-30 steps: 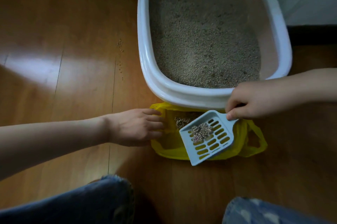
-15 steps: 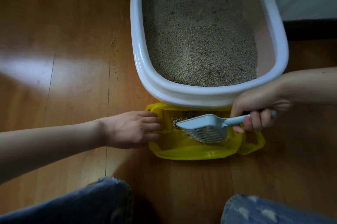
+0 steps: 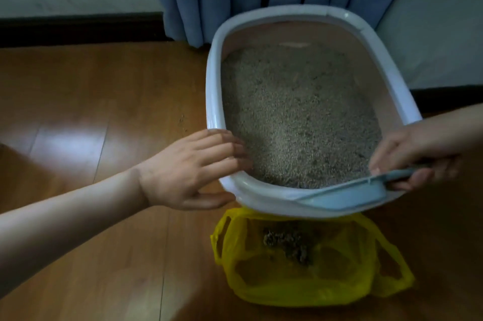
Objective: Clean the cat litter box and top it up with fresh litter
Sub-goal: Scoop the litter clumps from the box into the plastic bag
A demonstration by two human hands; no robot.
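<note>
Left hand rests flat-fingered on the oval white plastic litter box rim, right hand gripping the pale blue plastic scoop at its near edge.

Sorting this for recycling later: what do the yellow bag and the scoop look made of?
Yellow bag: thin, glossy plastic film, apparently; it is crinkled and translucent, with clumps showing through. Scoop: pale blue rigid plastic, smooth and matte, likely moulded.

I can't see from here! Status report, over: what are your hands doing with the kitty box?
Left hand open at litter box rim. Right hand grips scoop over near rim. Clumps in yellow bag. Nothing in the way, over.
</note>
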